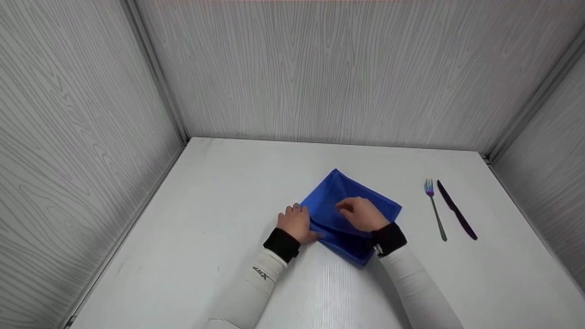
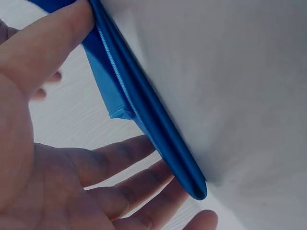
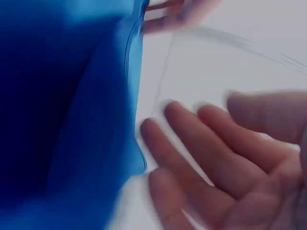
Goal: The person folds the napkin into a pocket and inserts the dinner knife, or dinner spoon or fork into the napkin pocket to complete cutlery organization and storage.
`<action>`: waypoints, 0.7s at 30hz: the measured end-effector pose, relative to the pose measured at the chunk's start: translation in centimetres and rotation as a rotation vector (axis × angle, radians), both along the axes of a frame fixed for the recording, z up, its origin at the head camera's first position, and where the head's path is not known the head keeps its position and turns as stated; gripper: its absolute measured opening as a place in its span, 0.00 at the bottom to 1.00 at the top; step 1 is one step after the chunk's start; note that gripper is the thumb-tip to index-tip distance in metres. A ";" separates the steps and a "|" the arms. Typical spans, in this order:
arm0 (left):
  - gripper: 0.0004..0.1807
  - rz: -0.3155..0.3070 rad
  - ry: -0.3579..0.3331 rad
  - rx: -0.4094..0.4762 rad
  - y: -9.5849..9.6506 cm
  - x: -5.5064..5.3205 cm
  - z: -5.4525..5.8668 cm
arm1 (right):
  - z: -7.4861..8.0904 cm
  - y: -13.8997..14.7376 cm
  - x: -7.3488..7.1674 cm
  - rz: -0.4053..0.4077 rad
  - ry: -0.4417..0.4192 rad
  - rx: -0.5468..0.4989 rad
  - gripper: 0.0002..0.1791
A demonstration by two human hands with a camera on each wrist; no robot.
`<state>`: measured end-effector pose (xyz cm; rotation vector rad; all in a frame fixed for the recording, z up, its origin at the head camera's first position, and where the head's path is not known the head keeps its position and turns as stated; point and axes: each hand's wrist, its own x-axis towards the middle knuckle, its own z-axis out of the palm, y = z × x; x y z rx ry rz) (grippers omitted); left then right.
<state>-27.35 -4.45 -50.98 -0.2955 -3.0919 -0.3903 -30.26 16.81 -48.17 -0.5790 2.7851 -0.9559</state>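
A blue cloth napkin (image 1: 340, 187) with a stitched hem lies on the white table, partly folded over, with a raised fold across its middle. My left hand (image 1: 295, 223) holds its left edge. In the left wrist view the thumb (image 2: 57, 43) meets the folded blue edge (image 2: 153, 115) at the top, and the fingers touch it lower down. My right hand (image 1: 363, 214) is over the right part of the cloth, fingers loosely bent, holding nothing. The right wrist view shows those fingers (image 3: 206, 148) apart from the cloth, slightly blurred.
A fork (image 1: 435, 210) with a rainbow sheen and a dark knife (image 1: 457, 210) lie side by side to the right of the cloth. Grey wood-grain panels (image 1: 292, 68) enclose the white table (image 1: 205, 205) at the back and both sides.
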 end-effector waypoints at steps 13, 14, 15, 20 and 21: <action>0.37 -0.031 0.007 -0.019 0.1 0.2 0.1 | 1.0 -1.4 2.0 0.243 -0.058 0.057 0.24; 0.38 -0.030 0.004 -0.023 0.1 0.2 0.1 | 1.5 -1.0 2.0 0.219 -0.057 0.021 0.24; 0.38 -0.028 0.002 -0.022 0.1 0.1 0.1 | 1.9 -0.6 2.0 0.186 -0.054 -0.014 0.24; 0.39 -0.015 -0.012 -0.012 0.2 0.0 -0.1 | 1.9 0.9 1.8 0.103 -0.049 -0.004 0.23; 0.39 -0.015 -0.012 -0.006 0.2 0.0 -0.1 | 1.6 0.9 1.8 0.117 -0.055 0.034 0.23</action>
